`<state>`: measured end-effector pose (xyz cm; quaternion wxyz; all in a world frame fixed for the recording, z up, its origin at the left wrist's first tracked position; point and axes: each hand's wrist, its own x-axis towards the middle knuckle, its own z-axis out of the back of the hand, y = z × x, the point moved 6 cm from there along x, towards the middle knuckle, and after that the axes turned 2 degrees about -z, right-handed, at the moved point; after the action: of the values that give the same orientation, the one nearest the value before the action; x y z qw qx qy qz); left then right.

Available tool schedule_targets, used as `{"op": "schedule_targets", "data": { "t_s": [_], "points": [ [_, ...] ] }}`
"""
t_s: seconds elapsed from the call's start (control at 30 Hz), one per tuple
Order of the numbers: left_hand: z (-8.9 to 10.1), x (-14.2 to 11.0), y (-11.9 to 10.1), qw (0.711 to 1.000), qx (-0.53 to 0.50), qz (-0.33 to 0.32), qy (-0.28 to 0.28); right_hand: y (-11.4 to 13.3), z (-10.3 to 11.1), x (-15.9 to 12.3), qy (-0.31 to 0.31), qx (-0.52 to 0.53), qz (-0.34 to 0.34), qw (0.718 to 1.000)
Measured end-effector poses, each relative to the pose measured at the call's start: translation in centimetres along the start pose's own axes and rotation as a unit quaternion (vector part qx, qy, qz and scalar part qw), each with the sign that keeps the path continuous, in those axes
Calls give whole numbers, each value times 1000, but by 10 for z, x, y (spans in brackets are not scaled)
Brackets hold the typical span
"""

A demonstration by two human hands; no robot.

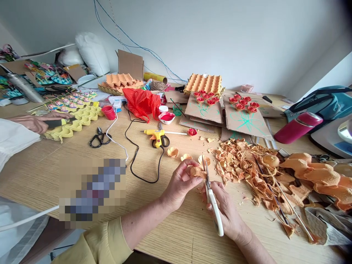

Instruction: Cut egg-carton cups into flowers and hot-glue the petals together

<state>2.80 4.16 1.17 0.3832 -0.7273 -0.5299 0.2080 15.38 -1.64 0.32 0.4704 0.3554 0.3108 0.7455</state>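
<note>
A wood-grained bench [170, 236] runs below a pale, plain wall [247, 40]. Toward the back lie stacked orange egg trays [205, 83], a crumpled red plastic bag [140, 104] and flat cardboard pieces [247, 124] marked with green strokes, with red flowers [211, 102] standing on them. A yellow glue gun [156, 136] rests near the middle, its black cord curling over the wood, and a pair of black-handled scissors [99, 140] lies farther left. On the right, a heap of orange scraps [236, 161] spreads toward bumpy egg-tray sections [320, 172], with a pink bottle [298, 127] tilted behind them. At the far left, a co-worker's hand [33, 123] is at a yellow egg tray [68, 128]. A pixelated patch [95, 190] hides part of the near left.

The person's left forearm reaches in from the lower left, its yellowish sleeve ending below the elbow. The left hand [180, 183] is raised off the wood, thumb and fingers pinched together on a small orange cup piece [196, 172]. The right forearm comes from the lower right; the right hand [225, 209] is wrapped around white-handled scissors [213, 205], blades pointing up and away, at the piece's right edge. Just beyond, trimmed orange cups [172, 152] sit on the bench.
</note>
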Motion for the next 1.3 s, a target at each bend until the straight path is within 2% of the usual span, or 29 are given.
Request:
{"op": "schedule_targets", "data": {
  "t_s": [0.77,0.93,1.13,1.3],
  "points": [
    [4,3,-5,1000,-12,8,-21,2,4,-1,-9,-2,-20,1000],
    [9,6,-9,1000,14,-6,-21,-2,5,-3,-18,-9,-19,1000],
    [12,8,-9,999,27,-7,-20,-10,10,-2,-69,11,-46,996],
    [7,4,-6,998,55,14,-7,-15,16,0,-119,123,-86,982]
  ]
}}
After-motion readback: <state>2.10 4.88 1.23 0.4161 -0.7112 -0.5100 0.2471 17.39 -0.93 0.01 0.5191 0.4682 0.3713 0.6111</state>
